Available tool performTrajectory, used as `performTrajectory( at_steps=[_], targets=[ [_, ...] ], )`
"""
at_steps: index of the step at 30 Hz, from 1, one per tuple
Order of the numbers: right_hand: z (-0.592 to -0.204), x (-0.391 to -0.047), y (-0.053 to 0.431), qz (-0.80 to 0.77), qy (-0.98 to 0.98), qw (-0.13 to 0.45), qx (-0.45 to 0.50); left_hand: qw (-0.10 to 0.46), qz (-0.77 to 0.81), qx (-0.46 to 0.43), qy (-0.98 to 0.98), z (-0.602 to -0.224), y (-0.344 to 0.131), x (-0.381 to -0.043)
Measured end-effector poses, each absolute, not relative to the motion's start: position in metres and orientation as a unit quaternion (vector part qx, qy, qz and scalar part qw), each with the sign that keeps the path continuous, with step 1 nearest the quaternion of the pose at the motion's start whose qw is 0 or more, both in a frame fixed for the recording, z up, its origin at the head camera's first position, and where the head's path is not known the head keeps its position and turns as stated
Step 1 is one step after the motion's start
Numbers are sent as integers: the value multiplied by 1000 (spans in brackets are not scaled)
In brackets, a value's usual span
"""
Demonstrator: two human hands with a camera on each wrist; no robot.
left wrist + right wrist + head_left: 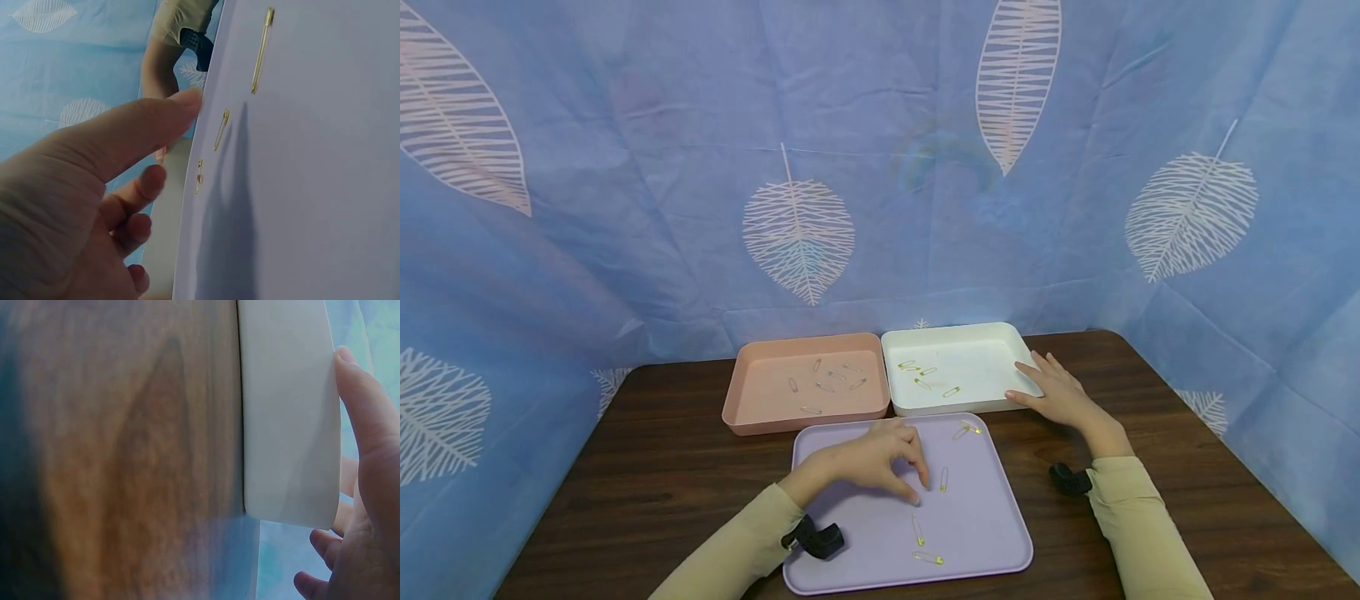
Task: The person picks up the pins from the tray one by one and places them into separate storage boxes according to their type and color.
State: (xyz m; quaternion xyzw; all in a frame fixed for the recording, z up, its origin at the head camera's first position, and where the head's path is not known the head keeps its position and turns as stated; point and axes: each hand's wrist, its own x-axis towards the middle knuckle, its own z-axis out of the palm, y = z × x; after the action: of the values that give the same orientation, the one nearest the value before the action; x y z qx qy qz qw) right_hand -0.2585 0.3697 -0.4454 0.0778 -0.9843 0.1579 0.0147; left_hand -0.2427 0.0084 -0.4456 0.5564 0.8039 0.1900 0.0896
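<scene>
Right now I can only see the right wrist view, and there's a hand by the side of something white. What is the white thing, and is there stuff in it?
Observer: It's a white tray, and the head view shows gold-coloured safety pins lying in it.
Operator: Ooh, shiny! And what's happening over on the left?
Observer: The left hand is over the purple tray, thumb and fingertips apart, with no pin between them.

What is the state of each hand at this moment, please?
Left hand: open, holding nothing, above the lavender tray.
Right hand: open, at the right edge of the white tray.
</scene>
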Motion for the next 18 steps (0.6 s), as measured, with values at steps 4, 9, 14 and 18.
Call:
performTrajectory(
  at_steps=[4,9,14,18],
  targets=[
    [-446,-259,370,160,-984,13,76,113,167,562,802,-446,9,-239],
    [-446,-259,370,157,-984,17,77,116,131,568,804,-446,10,-234],
    [-446,-259,370,158,-984,18,75,121,117,574,801,-446,11,-232],
    [-448,-259,371,160,-984,17,75,123,109,577,800,-448,13,-230]
  ],
)
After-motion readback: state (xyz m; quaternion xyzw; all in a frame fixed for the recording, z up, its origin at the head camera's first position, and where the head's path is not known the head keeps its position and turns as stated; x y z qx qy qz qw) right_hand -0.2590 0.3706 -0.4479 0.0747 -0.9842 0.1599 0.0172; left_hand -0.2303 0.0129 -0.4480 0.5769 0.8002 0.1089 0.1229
